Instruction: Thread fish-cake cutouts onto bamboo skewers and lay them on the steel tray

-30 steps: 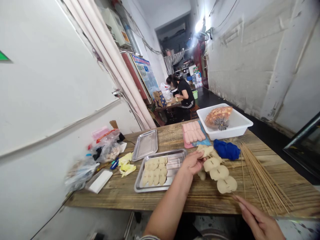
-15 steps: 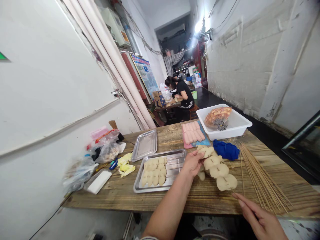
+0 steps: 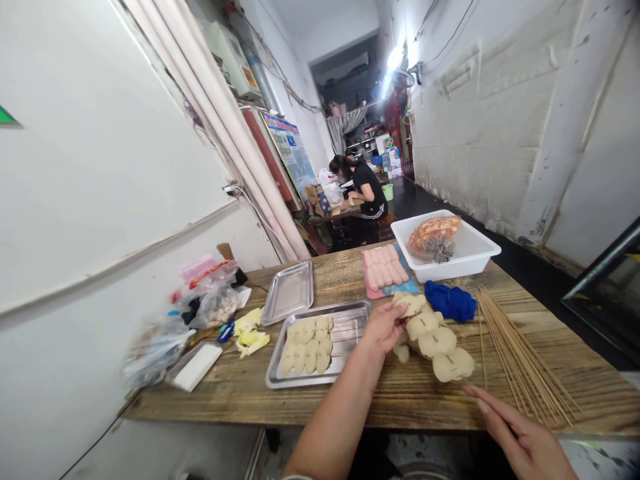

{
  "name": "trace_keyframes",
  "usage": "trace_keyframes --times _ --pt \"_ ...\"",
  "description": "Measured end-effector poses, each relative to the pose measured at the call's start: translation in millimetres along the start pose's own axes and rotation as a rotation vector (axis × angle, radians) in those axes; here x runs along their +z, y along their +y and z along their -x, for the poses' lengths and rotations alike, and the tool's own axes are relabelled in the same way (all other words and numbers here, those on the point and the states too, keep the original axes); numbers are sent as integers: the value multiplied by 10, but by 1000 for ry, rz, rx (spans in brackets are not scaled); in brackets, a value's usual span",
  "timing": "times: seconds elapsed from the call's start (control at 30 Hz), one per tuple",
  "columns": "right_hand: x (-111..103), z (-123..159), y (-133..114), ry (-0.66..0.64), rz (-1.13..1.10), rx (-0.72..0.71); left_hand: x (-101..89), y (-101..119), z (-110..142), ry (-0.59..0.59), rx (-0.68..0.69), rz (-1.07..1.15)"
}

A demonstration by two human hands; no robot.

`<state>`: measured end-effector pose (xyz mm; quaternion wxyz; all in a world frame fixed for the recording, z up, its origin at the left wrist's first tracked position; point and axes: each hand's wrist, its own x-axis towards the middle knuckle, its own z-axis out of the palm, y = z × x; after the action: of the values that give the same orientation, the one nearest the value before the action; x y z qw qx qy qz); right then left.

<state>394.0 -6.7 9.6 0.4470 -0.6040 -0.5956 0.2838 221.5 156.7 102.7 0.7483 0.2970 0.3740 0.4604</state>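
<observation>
Several flat, pale beige slices hang threaded in a row on a thin bamboo skewer over the table. My left hand pinches the slice at the far end. At the near end, my right hand grips the skewer's bare stick between thumb and fingers. More slices lie partly hidden beneath the row. Left of them, a metal tray holds rows of skewered slices on its left side. To the right, loose bamboo skewers fan across the wood.
A blue cloth bundle lies behind the skewers. Beyond are pink sausages and a white tub holding a bagged food. Another metal tray, yellow wrapping and plastic bags occupy the left. A person sits farther back.
The view has shifted very slightly. Both hands keep the same hold on the skewer and slices.
</observation>
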Motion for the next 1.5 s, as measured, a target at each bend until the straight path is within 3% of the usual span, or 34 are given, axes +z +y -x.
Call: trace_keyframes --times 0.17,0.87,1.03,1.13,1.3,1.5 --pt "-16 -2 4 13 -3 -15 20 3 -6 43 27 -32" --pt "-17 -38 -116 32 -12 6 16 -116 -44 39 131 -160" --pt "34 -68 -159 93 -15 -26 17 -62 -30 45 105 -81" --pt "63 -60 -181 99 -29 -31 21 -58 -9 57 18 30" --pt "109 -37 -198 69 -57 -26 50 -79 49 -118 -158 160" --pt "156 -12 -229 44 -75 -21 80 -77 68 -98 -147 182"
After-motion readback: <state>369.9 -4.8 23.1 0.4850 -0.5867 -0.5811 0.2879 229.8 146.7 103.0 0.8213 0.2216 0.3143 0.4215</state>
